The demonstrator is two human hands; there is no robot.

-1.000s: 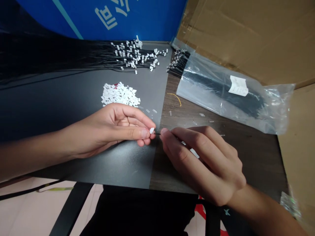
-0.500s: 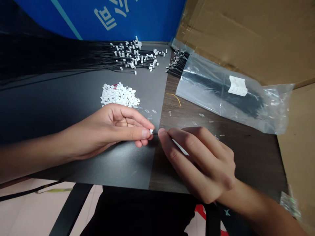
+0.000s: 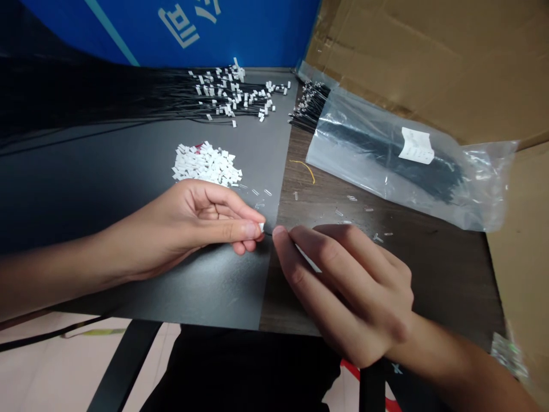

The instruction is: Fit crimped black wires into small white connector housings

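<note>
Between thumb and forefinger, my left hand (image 3: 206, 220) pinches a small white connector housing (image 3: 261, 227). A short stretch of black wire (image 3: 268, 233) runs from that housing to the fingertips of my right hand (image 3: 347, 286), which are closed on it. Whether the wire's end sits inside the housing is too small to tell. Behind my left hand lies a heap of white connector housings (image 3: 206, 165). Farther back is a bundle of black wires with white connectors (image 3: 231, 94) on their ends.
At the back right, a clear plastic bag (image 3: 386, 154) holds black wires, their bare ends (image 3: 311, 100) sticking out. A yellow strip (image 3: 305, 167) and several tiny clear pieces (image 3: 351, 198) are scattered on the table. Cardboard (image 3: 429, 63) and a blue panel (image 3: 240, 34) stand behind.
Both hands hold nearly the same pose, the fingertips a touch farther left in view. The view has shifted slightly; the pinched housing and wire stay in my fingers.
</note>
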